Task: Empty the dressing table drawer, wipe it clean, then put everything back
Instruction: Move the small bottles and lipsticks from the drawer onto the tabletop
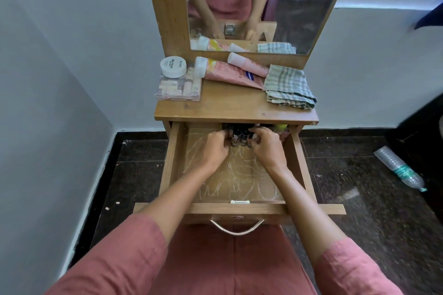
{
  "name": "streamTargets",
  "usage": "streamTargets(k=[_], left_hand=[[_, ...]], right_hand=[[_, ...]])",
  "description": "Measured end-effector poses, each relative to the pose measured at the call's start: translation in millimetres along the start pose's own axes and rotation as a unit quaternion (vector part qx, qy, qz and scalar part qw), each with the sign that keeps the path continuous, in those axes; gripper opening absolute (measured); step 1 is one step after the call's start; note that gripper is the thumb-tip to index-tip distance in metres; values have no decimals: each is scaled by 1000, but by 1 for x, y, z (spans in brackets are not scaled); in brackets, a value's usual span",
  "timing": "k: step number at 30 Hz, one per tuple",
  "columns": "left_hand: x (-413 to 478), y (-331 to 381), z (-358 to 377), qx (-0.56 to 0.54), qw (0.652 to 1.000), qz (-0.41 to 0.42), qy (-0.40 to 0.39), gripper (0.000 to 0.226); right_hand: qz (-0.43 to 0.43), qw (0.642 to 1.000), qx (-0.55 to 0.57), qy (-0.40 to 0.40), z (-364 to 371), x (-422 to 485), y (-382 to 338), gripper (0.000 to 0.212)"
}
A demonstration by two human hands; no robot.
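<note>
Drawer [215, 208]: stood pulled out below the tabletop [235, 105], pale scribbles on its floor
Small bottles [239, 137]: stood clustered at the drawer's back, partly under the tabletop
Left hand [217, 147]: fingers were curled round the cluster's left side
Right hand [266, 146]: fingers were curled round the cluster's right side
Tabletop: carried 2 pink tubes [227, 72], a white tub [173, 66] on a clear box [178, 90], and a checked cloth [288, 87]

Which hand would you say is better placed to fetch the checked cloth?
Probably the right hand: both grip bottles, but the cloth lies on the right of the table top, straight beyond it; the left hand would cross over.
</note>
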State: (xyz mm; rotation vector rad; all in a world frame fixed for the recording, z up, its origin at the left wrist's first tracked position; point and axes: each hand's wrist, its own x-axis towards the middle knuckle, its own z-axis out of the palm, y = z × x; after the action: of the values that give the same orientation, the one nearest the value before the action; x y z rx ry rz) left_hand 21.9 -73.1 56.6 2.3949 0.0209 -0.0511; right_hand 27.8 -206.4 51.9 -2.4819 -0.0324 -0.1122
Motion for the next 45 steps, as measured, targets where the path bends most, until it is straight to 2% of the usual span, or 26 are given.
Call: streamTargets(k=[8, 11, 15, 24, 29, 33, 37, 41, 45], left_hand=[[16, 6, 18, -51, 998, -20, 35, 34], [16, 5, 22, -64, 996, -34, 42, 34], [16, 5, 23, -70, 996, -30, 56, 30], [19, 8, 21, -74, 995, -24, 64, 26], [17, 6, 19, -65, 996, -12, 61, 27], [11, 1, 14, -65, 996, 12, 63, 26], [-4, -2, 3, -63, 996, 33, 52, 31], [-19, 2, -22, -57, 996, 58, 36, 35], [-30, 10, -55, -54, 994, 78, 61, 34]], right_hand=[[-12, 993, -113, 6, 7, 10, -3, 25], [-44, 989, -136, 39, 10, 8, 0, 32], [-77, 985, -136, 79, 13, 8, 0, 25], [-63, 979, -191, 16, 17, 14, 1, 23], [-54, 986, -158, -1, 20, 17, 3, 31], [-45, 993, -105, -4, 14, 10, 1, 27], [-37, 997, -70, -25, 3, -6, -3, 36], [-49, 999, -18, -15, -15, -17, -15, 35], [-73, 996, 54, 5, -38, -17, -35, 32]])
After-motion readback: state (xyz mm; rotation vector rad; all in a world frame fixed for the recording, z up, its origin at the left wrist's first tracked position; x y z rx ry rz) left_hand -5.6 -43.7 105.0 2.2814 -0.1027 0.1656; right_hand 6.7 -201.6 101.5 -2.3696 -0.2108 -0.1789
